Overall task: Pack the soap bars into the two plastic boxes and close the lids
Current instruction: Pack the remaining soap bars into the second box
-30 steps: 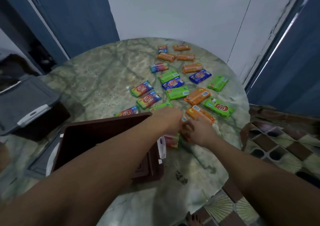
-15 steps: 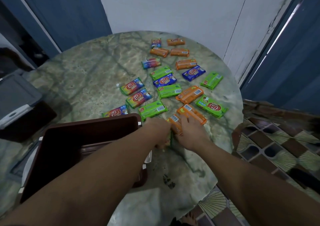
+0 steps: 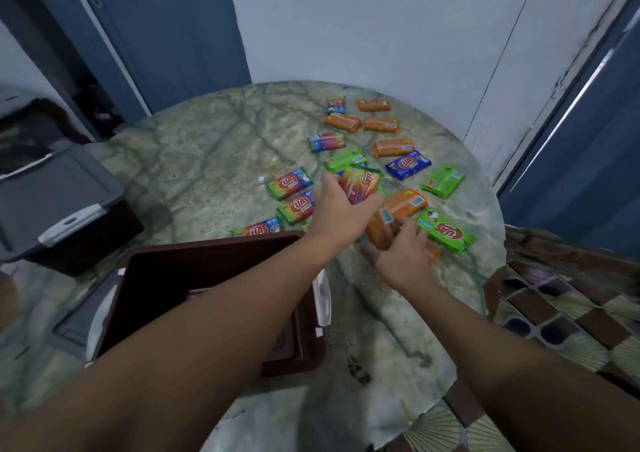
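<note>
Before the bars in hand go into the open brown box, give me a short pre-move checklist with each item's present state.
1. Left hand has a grip on soap bars: ok.
2. Right hand holds an orange bar: ok.
3. Brown box open: ok.
4. Space inside that box: cannot tell, the left forearm hides most of it.
5. Grey-lidded box open: not ok, lid on.
6. Loose bars left on the table: not ok, many remain.
</note>
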